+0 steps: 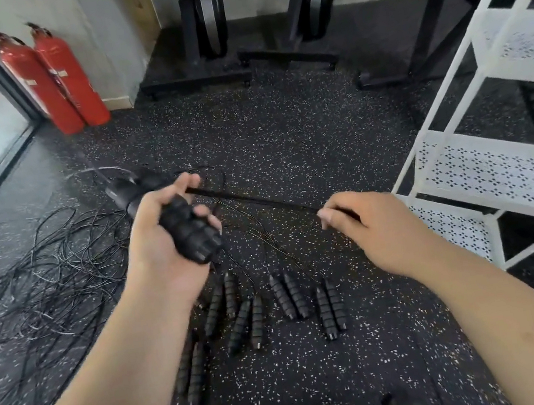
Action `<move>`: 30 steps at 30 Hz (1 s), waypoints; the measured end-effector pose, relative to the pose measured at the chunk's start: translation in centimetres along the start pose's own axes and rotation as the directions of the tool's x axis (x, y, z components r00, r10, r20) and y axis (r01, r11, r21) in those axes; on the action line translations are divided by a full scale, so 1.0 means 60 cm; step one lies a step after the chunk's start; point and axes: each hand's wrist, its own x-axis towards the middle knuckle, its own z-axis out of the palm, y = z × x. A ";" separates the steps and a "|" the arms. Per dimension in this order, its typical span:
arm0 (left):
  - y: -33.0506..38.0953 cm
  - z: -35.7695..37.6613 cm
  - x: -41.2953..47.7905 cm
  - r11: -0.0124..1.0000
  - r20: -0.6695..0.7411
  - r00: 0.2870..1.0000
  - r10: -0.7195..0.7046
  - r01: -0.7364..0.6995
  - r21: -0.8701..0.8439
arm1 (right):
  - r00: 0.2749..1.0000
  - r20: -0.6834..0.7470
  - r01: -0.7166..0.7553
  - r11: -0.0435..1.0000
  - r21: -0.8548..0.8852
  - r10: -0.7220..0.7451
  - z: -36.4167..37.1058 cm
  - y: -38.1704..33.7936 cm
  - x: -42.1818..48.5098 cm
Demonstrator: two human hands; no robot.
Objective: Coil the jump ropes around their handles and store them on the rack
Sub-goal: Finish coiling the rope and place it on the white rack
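My left hand (160, 239) grips a pair of black ribbed jump-rope handles (190, 231) held together, with cord coiled around their far end. A doubled length of black cord (251, 201) runs taut from them to my right hand (369, 221), which pinches it between thumb and fingers. Several more pairs of black handles (290, 297) lie on the floor below my hands, their thin cords trailing off. A big tangle of black cords (37, 271) is spread on the floor at the left. The white perforated metal rack (492, 165) stands at the right.
Two red fire extinguishers (53, 78) stand by the wall at the back left, beside a glass door. Black exercise machines (205, 27) line the back wall. The floor is black speckled rubber (282, 130). The toes of black shoes show at the bottom edge.
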 end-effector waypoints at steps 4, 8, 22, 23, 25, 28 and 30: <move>-0.047 0.011 -0.028 0.982 0.064 0.988 -0.144 0.135 0.132 | 0.999 -0.031 0.036 0.998 0.048 -0.035 0.019 -0.016 0.000; -0.119 0.035 -0.071 0.925 0.206 0.927 -0.312 0.247 0.289 | 0.997 0.015 0.081 0.997 0.012 -0.081 0.042 -0.029 0.001; -0.100 0.025 -0.061 0.931 0.210 0.931 -0.300 0.238 0.276 | 0.998 0.024 0.057 0.997 0.051 -0.059 0.042 -0.026 0.004; -0.108 0.029 -0.067 0.921 0.231 0.920 -0.316 0.240 0.306 | 0.998 0.027 0.061 0.997 0.050 -0.062 0.045 -0.029 0.006; -0.101 0.034 -0.064 0.931 0.238 0.928 -0.286 0.211 0.297 | 0.998 0.039 0.045 0.998 0.050 -0.047 0.044 -0.027 0.009; -0.047 0.015 -0.027 0.985 0.136 0.984 -0.117 0.097 0.144 | 0.993 0.116 -0.014 1.000 -0.015 0.015 0.023 -0.018 0.005; -0.001 -0.007 -0.002 1.000 0.024 1.000 -0.009 0.009 0.022 | 0.989 0.134 -0.045 0.995 -0.092 0.057 0.006 -0.007 0.002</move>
